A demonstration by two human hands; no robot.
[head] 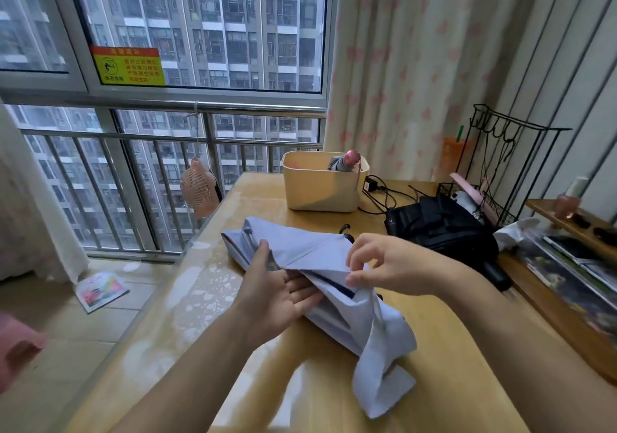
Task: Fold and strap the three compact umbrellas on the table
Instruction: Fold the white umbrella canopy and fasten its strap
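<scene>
We look across a wooden table (450, 366) beside a tall window (200, 31). The pale blue umbrella (310, 249) lies slantwise at mid-table, its canopy loose. Our left hand (277, 292) lies palm up, straight fingers under a fold, thumb resting on the cloth. Our right hand (390, 262) pinches the fabric's edge between thumb and forefinger. A black umbrella (440, 229) lies just right; a pink-handled umbrella (347, 162) stands in the cream bin (317, 188).
</scene>
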